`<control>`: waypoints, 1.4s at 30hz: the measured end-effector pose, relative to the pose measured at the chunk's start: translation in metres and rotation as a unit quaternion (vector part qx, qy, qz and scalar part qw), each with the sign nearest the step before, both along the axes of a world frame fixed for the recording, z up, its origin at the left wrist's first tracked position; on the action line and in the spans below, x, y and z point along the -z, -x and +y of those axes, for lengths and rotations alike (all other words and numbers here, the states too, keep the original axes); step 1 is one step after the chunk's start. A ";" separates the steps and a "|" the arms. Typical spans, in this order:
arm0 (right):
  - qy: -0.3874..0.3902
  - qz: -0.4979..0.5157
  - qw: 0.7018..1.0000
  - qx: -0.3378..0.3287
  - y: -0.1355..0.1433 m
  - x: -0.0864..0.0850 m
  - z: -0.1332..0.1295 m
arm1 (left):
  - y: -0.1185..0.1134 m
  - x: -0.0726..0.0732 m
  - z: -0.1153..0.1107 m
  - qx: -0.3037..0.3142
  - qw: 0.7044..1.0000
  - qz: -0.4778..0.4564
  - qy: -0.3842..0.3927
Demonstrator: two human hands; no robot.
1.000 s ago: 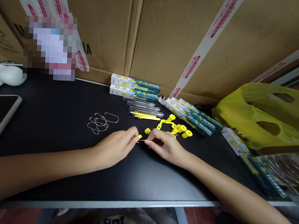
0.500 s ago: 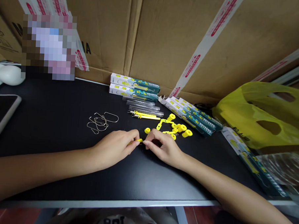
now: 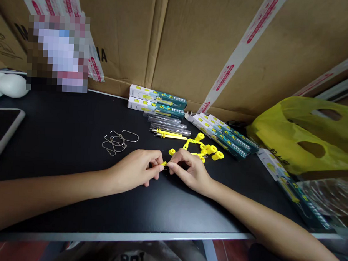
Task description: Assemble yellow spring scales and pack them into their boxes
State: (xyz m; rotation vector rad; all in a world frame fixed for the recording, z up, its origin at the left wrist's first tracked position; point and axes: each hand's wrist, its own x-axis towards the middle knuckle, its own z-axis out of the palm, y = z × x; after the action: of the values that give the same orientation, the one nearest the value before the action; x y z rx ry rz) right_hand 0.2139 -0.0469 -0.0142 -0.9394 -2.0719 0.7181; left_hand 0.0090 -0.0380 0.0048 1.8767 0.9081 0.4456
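Note:
My left hand [image 3: 139, 168] is closed in a pinch on a small yellow plastic piece [image 3: 163, 164], most of which the fingers hide. Thumb and forefinger of my right hand [image 3: 191, 171] pinch together at the piece's right end; a thin wire-like bit shows below, but what those fingertips hold is too small to make out. Just beyond my hands lie yellow plastic caps [image 3: 218, 155], flat yellow strips [image 3: 194, 141] and a small coil spring [image 3: 205, 156]. Bent metal wire hooks [image 3: 115, 142] lie in a tangle beyond my left wrist.
Clear plastic tubes [image 3: 170, 127] and yellow rods with metal springs [image 3: 170, 135] lie behind the loose parts. Printed boxes [image 3: 156, 106] and more boxes [image 3: 222, 134] line the back. A yellow plastic bag [image 3: 277, 131] stands right, a tablet-like device [image 3: 3, 132] left, against cardboard [image 3: 186, 50].
Both hands stay almost in place. My left fingers have shifted their grip slightly, and the fingertips of both hands sit a little closer around the yellow piece.

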 end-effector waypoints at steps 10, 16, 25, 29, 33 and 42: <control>0.016 0.029 0.999 0.010 0.000 0.003 0.002 | -0.004 0.006 -0.004 -0.009 0.997 -0.060 0.053; 0.004 0.032 0.999 0.012 0.001 0.004 0.003 | -0.004 0.007 -0.004 -0.012 0.997 -0.063 0.050; 0.087 0.085 0.993 0.007 0.003 0.006 0.003 | -0.006 0.008 -0.007 -0.021 0.997 -0.069 0.041; 0.131 0.131 0.983 0.005 0.006 0.006 0.004 | -0.006 0.007 -0.009 -0.029 0.996 -0.080 0.043; 0.136 0.143 0.980 -0.006 0.008 0.006 0.005 | -0.005 0.010 -0.009 -0.041 0.991 -0.104 0.071; 0.143 0.146 0.979 -0.020 0.007 0.007 0.004 | -0.007 0.014 -0.010 -0.042 0.985 -0.134 0.096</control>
State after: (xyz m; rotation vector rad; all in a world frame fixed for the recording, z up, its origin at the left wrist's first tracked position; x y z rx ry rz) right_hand 0.2071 -0.0429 -0.0208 -0.8868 -1.7613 1.1269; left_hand 0.0164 -0.0482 -0.0094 1.5639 0.8190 0.6242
